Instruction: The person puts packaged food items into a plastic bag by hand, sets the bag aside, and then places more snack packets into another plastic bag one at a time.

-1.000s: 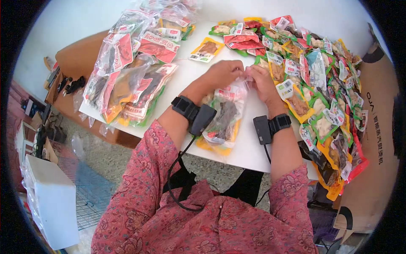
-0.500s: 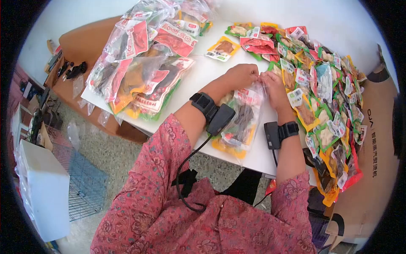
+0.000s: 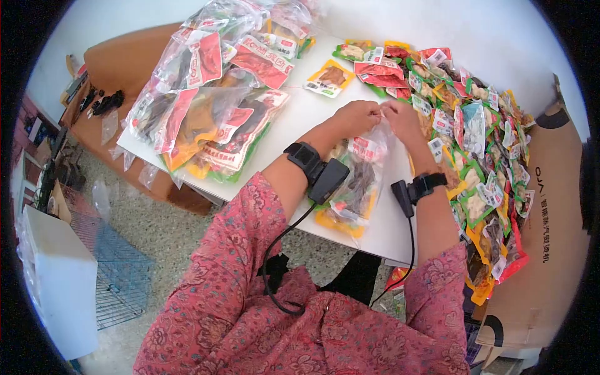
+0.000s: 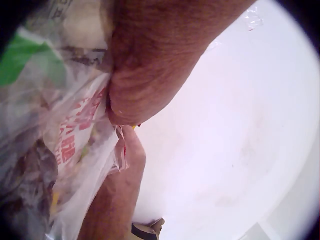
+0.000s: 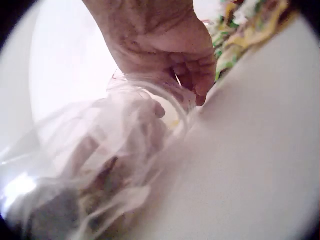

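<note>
Your left hand (image 3: 357, 117) and right hand (image 3: 400, 120) both pinch the top of the clear bag (image 3: 356, 181) on the counter (image 3: 300, 119).

I am pinching the thin, clear, crinkly plastic bag (image 3: 359, 181) between my hands; its film is catching the light glossily. The snack packets (image 3: 475, 144) are shining as slick printed foil. The tabletop (image 3: 306, 115) is looking smooth, matt white.
</note>
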### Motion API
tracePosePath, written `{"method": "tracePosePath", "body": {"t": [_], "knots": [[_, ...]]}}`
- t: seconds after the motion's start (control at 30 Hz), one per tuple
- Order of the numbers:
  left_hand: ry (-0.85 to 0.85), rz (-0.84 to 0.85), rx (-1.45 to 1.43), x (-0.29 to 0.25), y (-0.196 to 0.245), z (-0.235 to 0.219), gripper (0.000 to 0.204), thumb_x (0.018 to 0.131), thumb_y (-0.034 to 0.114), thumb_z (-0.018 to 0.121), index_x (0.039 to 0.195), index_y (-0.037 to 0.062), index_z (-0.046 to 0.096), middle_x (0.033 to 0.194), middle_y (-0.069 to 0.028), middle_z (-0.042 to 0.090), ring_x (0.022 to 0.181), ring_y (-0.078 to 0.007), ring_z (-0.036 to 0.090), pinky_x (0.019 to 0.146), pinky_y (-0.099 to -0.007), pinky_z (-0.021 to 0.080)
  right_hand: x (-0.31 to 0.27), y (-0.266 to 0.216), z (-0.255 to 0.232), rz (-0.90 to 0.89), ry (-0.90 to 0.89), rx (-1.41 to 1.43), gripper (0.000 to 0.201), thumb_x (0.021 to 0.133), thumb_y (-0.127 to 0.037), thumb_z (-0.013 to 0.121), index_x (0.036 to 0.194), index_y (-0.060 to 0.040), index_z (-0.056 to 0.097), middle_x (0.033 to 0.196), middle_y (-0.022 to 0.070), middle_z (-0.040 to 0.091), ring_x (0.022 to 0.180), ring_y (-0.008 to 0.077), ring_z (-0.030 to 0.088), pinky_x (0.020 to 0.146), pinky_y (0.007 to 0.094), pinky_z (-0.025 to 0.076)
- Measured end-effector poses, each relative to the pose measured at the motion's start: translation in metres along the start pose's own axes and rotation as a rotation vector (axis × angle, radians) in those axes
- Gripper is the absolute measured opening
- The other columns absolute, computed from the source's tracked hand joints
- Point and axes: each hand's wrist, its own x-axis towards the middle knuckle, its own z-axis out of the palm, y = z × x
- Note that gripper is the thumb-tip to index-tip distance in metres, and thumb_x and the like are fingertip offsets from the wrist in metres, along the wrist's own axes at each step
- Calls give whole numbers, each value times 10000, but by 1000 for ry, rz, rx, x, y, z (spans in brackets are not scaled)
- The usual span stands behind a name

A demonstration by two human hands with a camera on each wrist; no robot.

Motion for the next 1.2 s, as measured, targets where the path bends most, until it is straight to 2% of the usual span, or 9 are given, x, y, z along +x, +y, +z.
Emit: {"method": "tracePosePath", "body": {"t": [0.13, 0.3, 0.47, 0.63, 0.67, 0.73, 0.77, 0.93, 1.2], "knots": [[26, 57, -10, 0, -3, 4, 184, 781, 208, 541, 841, 35, 565, 712, -95, 589, 645, -171, 557, 598, -294, 443, 33, 0, 0, -481, 76, -700, 253, 804, -167, 479, 1001, -56, 593, 1106, 111, 545, 1034, 274, 494, 857, 389, 399], [21, 116, -28, 0, -3, 5, 240, 787, 263, 543, 849, 33, 567, 726, -90, 583, 669, -153, 545, 625, -280, 440, 57, 12, 23, -476, 56, -758, 292, 808, -182, 469, 1063, -74, 561, 1188, 78, 498, 1135, 257, 426, 904, 400, 367], [-121, -64, -532, -6, 14, 0, 301, 800, 334, 530, 834, 37, 567, 712, -45, 549, 634, -131, 514, 592, -265, 434, 51, -10, 6, -520, 135, -649, 292, 799, -172, 488, 1062, -80, 573, 1155, 53, 529, 1086, 259, 473, 883, 384, 389], [47, -123, -524, -2, 10, 6, 259, 804, 302, 525, 824, 44, 545, 690, -33, 510, 573, -113, 479, 515, -250, 411, -4, -34, -38, -316, 664, 346, 205, 823, -106, 476, 911, 23, 610, 951, 86, 609, 841, 196, 594, 770, 310, 467], [148, -87, -355, -1, 9, 7, 242, 804, 285, 523, 825, 45, 535, 678, -29, 498, 551, -105, 464, 490, -246, 400, -7, -27, -44, -302, 676, 347, 205, 823, -106, 476, 911, 23, 610, 951, 86, 609, 841, 196, 594, 770, 310, 467], [156, -125, -359, -4, 16, 3, 185, 793, 224, 517, 850, 48, 528, 717, -14, 496, 579, -91, 457, 512, -231, 395, -8, -14, -56, -66, 622, 1372, 191, 827, -97, 491, 888, 54, 592, 913, 110, 603, 829, 177, 593, 743, 309, 485], [79, -128, -483, -7, 22, 0, 181, 787, 206, 517, 885, 54, 524, 741, -3, 492, 611, -83, 457, 534, -223, 395, -12, -9, -56, 16, 563, 1490, 157, 793, -72, 538, 889, 45, 580, 886, 121, 602, 811, 207, 596, 719, 320, 499], [-331, -145, -875, -10, 36, 1, 350, 807, 207, 516, 1106, 28, 481, 931, -1, 546, 813, -67, 500, 630, -191, 411, -21, 10, -37, 163, 342, 1709, 164, 777, -68, 564, 903, 37, 562, 881, 128, 601, 781, 220, 593, 705, 343, 503], [-277, -188, -768, -11, 34, 18, 337, 840, 212, 550, 1103, 11, 489, 981, -61, 592, 812, -116, 590, 745, -261, 478, -18, 17, -2, 10, 301, 1623, 195, 793, -109, 564, 925, 33, 557, 902, 102, 589, 831, 183, 575, 760, 299, 479]]}}
